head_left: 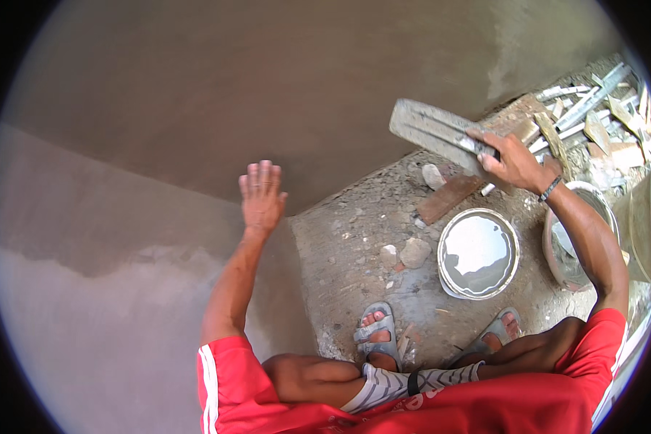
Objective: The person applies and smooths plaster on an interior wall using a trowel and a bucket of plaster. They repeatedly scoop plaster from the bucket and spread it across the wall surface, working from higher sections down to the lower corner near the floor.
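My left hand [262,199] is stretched out flat with its fingers straight, near the corner where two plastered walls meet. Nothing is in it, and I cannot tell if it touches the surface. A damp brown wall [217,79] spreads ahead, and a side wall [108,311] with a paler lower part stands at the left. My right hand [515,163] grips a long grey plastering trowel [441,134] by its handle. The trowel is smeared with mortar and is tilted, its far end toward the wall ahead.
A white bucket [479,249] of water stands on the rough floor [347,253] before my feet. Right of it is a mortar-stained bucket [557,246], partly behind my forearm. A brick [448,199] and stones [415,253] lie nearby. Scrap wood and metal strips [593,101] are heaped at the far right.
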Demonstrator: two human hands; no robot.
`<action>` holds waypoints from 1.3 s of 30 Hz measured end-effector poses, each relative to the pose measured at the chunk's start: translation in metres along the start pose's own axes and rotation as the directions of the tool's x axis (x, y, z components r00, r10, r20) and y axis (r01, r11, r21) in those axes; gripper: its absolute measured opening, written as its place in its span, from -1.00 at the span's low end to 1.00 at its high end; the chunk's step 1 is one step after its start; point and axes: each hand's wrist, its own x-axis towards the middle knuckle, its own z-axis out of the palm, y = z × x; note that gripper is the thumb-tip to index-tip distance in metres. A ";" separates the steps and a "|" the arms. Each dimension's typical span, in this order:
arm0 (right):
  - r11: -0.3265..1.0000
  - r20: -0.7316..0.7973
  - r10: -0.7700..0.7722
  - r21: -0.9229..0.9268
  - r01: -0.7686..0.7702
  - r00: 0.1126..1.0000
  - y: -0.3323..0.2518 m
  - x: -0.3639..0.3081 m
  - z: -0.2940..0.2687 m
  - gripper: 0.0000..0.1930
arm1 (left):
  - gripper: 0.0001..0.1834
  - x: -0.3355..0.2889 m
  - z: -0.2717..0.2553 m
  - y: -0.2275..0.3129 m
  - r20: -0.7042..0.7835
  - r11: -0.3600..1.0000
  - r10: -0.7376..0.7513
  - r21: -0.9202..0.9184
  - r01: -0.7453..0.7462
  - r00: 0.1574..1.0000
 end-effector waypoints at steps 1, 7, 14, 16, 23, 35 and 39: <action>1.000 -0.036 -0.011 -0.016 0.010 0.999 0.009 -0.002 -0.001 -0.38 | -0.11 0.000 0.009 -0.009 -0.031 0.998 -0.065 0.008 0.065 0.997; 0.999 -0.138 0.045 0.024 -0.042 0.989 0.024 -0.035 -0.042 -0.39 | -0.10 0.015 0.051 -0.006 -0.254 0.992 -0.126 -0.027 0.124 0.959; 0.920 -0.008 0.349 -0.190 -0.344 0.937 -0.023 -0.069 -0.108 -0.44 | -0.20 0.017 0.055 0.031 -0.368 0.985 -0.169 -0.031 0.170 0.914; 0.881 0.091 0.401 -0.311 -0.356 0.912 -0.026 -0.084 -0.130 -0.46 | -0.20 0.018 0.049 0.030 -0.408 0.987 -0.159 -0.033 0.159 0.899; 0.823 0.376 0.523 -0.456 -0.339 0.765 -0.098 -0.114 -0.145 -0.55 | -0.17 0.024 0.058 0.055 -0.365 0.990 -0.122 -0.116 0.085 0.923; 0.857 0.653 0.266 -0.498 0.136 0.709 -0.064 -0.068 0.047 -0.78 | -0.15 -0.015 0.012 0.138 0.017 0.859 0.227 -0.476 -0.192 0.974; 0.793 0.582 0.036 -0.512 0.332 0.813 -0.048 -0.101 0.029 -0.62 | -0.26 -0.010 -0.002 0.156 -0.028 0.832 0.332 -0.462 -0.307 0.943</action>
